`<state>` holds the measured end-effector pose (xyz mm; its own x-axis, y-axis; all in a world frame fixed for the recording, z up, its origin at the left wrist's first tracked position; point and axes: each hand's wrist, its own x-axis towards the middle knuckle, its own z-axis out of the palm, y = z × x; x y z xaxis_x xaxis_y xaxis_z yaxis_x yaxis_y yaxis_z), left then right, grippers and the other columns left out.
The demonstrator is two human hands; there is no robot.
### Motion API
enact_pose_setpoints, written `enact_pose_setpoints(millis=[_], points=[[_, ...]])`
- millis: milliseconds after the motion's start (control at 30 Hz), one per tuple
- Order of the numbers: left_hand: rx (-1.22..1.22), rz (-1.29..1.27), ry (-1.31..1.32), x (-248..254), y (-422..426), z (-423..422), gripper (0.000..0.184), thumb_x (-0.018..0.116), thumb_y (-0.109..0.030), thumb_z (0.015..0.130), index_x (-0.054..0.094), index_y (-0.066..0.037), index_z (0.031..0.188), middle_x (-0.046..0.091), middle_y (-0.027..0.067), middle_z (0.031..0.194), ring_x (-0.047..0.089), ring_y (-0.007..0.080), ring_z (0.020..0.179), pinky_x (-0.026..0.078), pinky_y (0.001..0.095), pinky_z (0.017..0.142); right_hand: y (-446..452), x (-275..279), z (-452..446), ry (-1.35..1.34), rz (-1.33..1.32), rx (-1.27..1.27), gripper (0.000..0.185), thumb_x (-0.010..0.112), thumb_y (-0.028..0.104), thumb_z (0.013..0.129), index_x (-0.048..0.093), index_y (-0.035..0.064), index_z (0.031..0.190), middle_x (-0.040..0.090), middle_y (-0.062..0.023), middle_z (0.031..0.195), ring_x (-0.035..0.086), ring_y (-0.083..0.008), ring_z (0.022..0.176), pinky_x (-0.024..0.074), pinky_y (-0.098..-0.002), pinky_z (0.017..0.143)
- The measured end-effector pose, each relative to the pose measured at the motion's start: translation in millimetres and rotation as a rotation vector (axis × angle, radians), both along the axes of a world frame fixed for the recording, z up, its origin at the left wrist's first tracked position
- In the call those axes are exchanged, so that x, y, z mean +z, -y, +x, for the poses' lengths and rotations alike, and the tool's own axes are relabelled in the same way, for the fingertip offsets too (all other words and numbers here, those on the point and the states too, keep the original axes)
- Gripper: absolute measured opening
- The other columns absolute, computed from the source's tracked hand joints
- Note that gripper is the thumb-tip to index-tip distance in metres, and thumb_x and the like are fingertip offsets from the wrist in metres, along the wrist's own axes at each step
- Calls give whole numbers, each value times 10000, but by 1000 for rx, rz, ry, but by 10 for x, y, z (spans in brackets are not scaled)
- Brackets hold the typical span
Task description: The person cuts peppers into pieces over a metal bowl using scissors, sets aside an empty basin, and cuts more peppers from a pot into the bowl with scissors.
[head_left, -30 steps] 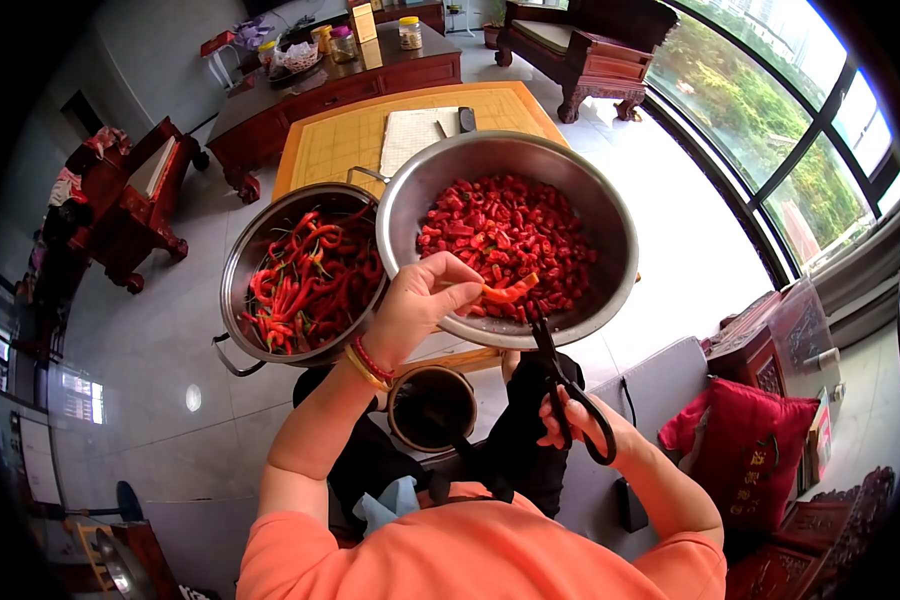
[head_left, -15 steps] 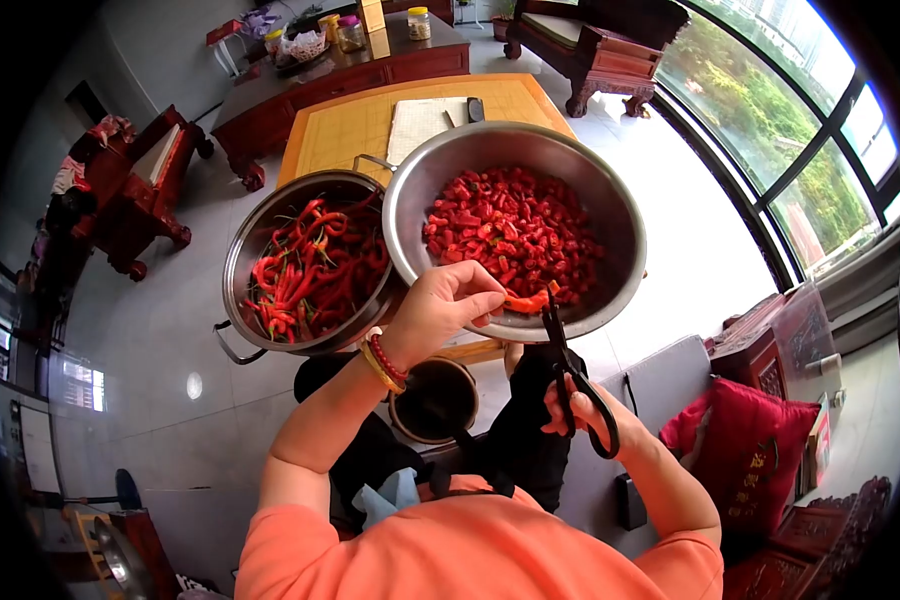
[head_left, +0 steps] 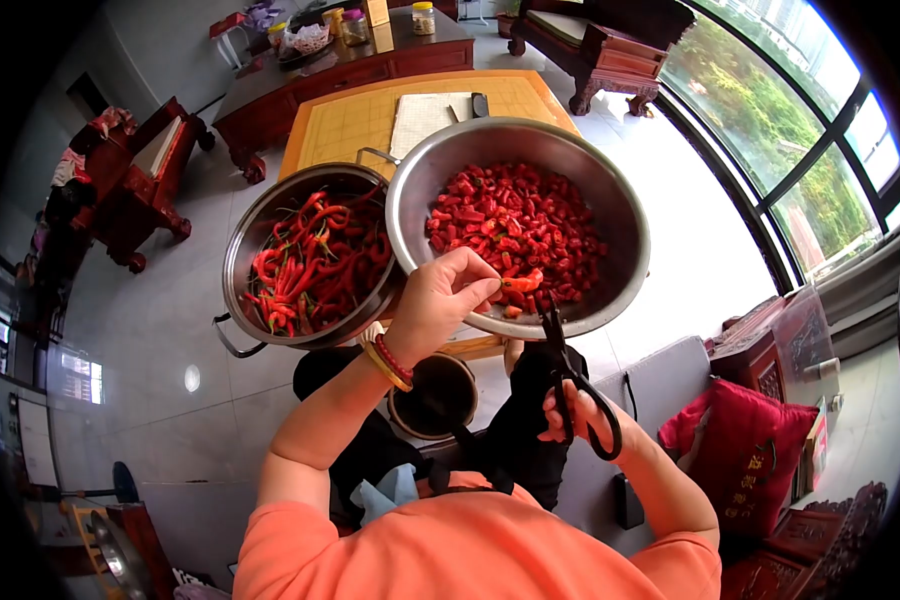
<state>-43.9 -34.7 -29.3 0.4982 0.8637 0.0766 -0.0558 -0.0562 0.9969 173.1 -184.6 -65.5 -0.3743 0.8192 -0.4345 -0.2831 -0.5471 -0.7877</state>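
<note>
My left hand (head_left: 448, 292) pinches a short orange-red chili pepper (head_left: 523, 282) over the near edge of a wide steel bowl (head_left: 618, 210). Cut red pepper pieces (head_left: 530, 225) fill the bottom of that bowl. Black scissors (head_left: 558, 350) are in my right hand (head_left: 582, 418), their blades pointing up at the bowl's near rim, close to the pepper's free end. To the left, a steel pot (head_left: 232, 275) with side handles holds whole long red chilies (head_left: 315, 260), some with green stems.
Both vessels stand by a wooden table (head_left: 335, 125) bearing a cloth (head_left: 420, 122). A dark round container (head_left: 432, 398) is between my legs. Beyond are a desk with jars (head_left: 350, 80) and a carved chair (head_left: 610, 55). A red cushion (head_left: 760, 450) lies at right.
The held pepper is shorter than before, and a cut piece lies below it in the bowl. The scissors have shifted slightly, and the view has moved a little.
</note>
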Motion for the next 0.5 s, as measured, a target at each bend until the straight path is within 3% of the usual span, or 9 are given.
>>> enact_pose_setpoints(millis=[133,333,500], points=[[-50,-12,-33,1,82,64,37,581,-56,855,579,-23,871,601,12,778,546,47,671,461,186,633,-44,142,-45,25,138,65,471,528,467,864,476,23,1009,466,-36,819,482,-118,746,490,-314,766],[-43,24,-54,-19,128,97,35,582,-48,851,582,-20,871,597,-1,765,550,42,671,464,182,632,-43,153,-105,7,73,1,455,464,480,891,483,26,912,460,-21,718,456,-96,601,514,-294,658],[43,115,-145,2,161,120,45,590,-52,845,577,-11,859,605,3,759,561,45,681,458,183,625,-43,177,-70,49,47,-4,468,438,494,895,480,28,885,450,-15,683,445,-99,558,519,-304,645]])
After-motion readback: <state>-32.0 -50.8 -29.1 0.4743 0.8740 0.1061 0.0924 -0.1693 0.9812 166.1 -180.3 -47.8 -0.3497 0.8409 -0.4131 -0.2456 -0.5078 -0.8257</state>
